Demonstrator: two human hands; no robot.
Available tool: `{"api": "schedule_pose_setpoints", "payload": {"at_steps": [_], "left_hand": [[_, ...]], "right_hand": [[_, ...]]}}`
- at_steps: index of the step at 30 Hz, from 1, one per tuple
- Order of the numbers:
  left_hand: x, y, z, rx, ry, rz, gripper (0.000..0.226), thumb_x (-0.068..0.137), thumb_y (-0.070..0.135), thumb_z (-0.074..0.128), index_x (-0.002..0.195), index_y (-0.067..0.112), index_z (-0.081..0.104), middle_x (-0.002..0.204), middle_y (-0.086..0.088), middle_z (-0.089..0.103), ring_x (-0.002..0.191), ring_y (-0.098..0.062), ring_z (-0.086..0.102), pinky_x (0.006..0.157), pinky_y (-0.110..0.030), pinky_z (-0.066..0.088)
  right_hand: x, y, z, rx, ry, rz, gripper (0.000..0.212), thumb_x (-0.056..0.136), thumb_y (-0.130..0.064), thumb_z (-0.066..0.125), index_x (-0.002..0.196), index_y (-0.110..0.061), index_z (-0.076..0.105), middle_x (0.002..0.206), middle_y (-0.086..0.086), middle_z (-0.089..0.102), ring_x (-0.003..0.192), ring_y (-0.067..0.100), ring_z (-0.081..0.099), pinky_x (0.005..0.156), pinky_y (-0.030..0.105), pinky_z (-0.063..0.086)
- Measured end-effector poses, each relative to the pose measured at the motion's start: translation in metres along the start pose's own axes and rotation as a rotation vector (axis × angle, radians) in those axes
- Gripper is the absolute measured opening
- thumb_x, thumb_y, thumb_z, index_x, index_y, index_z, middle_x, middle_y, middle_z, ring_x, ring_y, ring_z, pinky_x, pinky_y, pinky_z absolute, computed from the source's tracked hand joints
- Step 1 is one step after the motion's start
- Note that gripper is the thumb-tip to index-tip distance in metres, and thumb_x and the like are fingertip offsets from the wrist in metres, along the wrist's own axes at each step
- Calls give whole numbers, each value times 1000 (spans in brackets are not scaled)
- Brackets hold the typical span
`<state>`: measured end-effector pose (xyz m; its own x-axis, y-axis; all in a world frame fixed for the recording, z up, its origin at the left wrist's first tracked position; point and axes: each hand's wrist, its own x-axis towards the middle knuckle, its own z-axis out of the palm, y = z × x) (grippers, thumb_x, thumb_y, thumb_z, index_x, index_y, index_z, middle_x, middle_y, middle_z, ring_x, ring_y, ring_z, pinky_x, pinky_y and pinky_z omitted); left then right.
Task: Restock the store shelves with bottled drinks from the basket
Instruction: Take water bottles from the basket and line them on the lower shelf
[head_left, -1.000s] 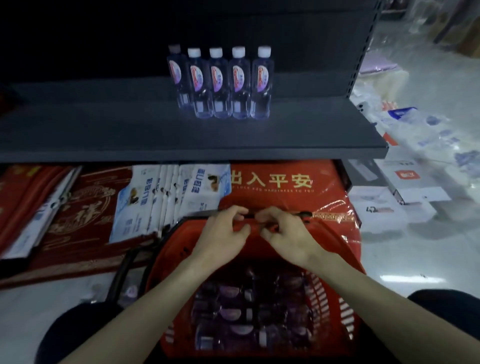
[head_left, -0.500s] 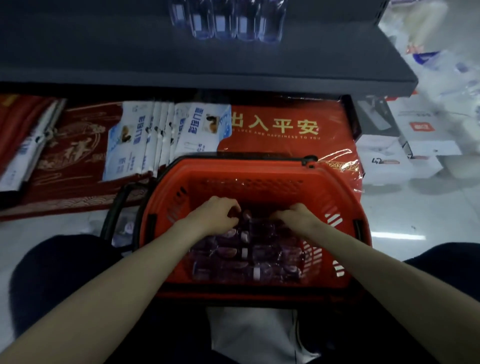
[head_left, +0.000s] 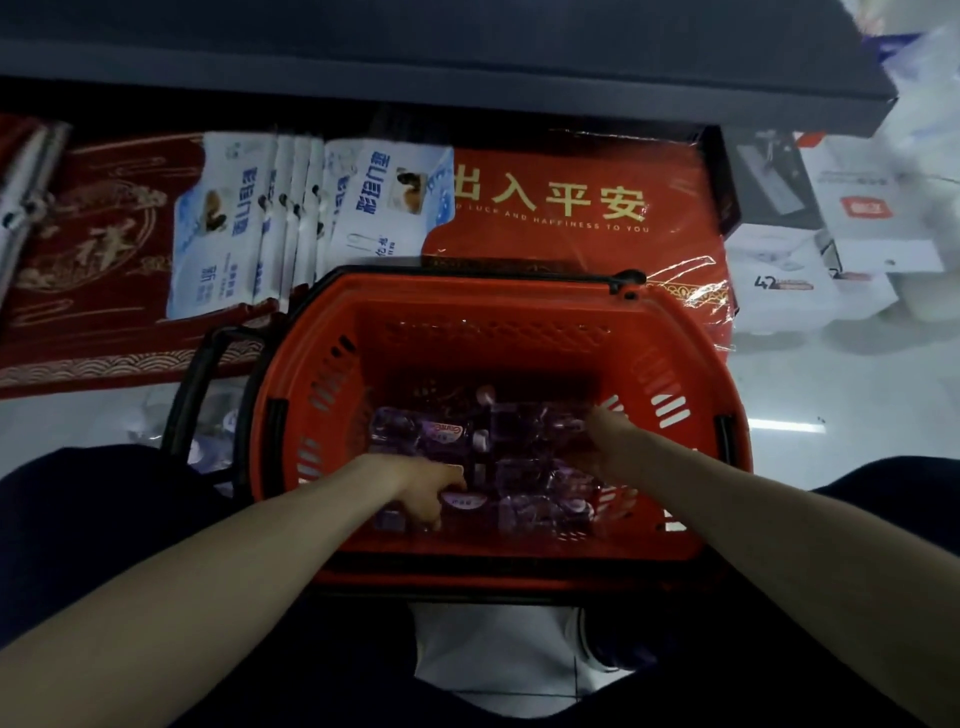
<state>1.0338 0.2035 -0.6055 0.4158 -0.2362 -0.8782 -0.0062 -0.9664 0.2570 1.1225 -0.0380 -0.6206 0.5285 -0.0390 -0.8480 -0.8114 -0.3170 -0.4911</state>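
Note:
A red plastic basket (head_left: 467, 296) sits on the floor in front of me, and several clear bottled drinks (head_left: 431, 431) with purple labels lie on its bottom. My left hand (head_left: 423, 491) is down in the near left part of the basket, fingers curled over a lying bottle (head_left: 462, 503). Low at the right side, my right hand (head_left: 610, 441) rests on the bottles there, its fingers hidden among them. The dark grey shelf (head_left: 467, 78) runs across the top of the view; only its bare front part shows.
Under the shelf lie red doormats (head_left: 571, 208) and a row of blue-white packets (head_left: 244, 228). The basket's black handle (head_left: 208, 374) hangs to its left. White boxes (head_left: 789, 280) stand on the floor at the right. My knees flank the basket.
Both hands left the basket's far rim and went down among the bottles. The left hand then drew back to the near side. My view tilted down, so the shelved bottles left the frame.

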Motion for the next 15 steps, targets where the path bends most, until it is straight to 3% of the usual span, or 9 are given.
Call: {"api": "schedule_pose_setpoints", "payload": {"at_steps": [1,2,7,11,13,15], "left_hand": [[2,1,3,11,-15,11,75,91,19,72,157,27,36,153,-2,50,133,-26,54,107,-33,46],[4,0,5,22,-17,27,77,92,17,70,159,27,33,153,-4,50,133,-27,54,107,-34,47],[11,-3,5,36,9,77,59,94,18,69,150,19,49,145,-8,58,125,-28,60,98,-33,52],[13,-7,3,70,95,65,62,90,19,77,146,20,53,137,-12,62,115,-29,65,81,-29,56],[17,-8,5,75,106,53,62,87,19,80,143,19,56,135,-14,63,115,-29,66,75,-27,57],[23,-11,11,83,116,51,67,83,25,84,143,19,56,142,-10,56,124,-28,59,95,-34,56]], "right_hand": [[-12,-5,5,90,-44,57,26,98,-15,65,122,-8,61,110,18,69,88,22,69,54,29,62],[-14,-8,6,77,-70,39,13,102,-8,54,111,-4,62,96,16,69,78,23,67,47,27,59],[-9,-18,18,195,-57,108,23,100,-10,54,117,1,65,99,15,73,81,27,72,54,32,62],[-13,-27,19,106,-49,111,18,104,-6,52,88,0,58,62,12,65,43,21,66,33,23,49],[-11,-28,17,114,0,106,12,102,-7,57,93,1,58,74,14,61,55,25,65,33,24,48],[-5,-28,20,143,26,47,8,98,-9,64,97,-2,62,86,16,63,78,30,66,54,37,59]]}}
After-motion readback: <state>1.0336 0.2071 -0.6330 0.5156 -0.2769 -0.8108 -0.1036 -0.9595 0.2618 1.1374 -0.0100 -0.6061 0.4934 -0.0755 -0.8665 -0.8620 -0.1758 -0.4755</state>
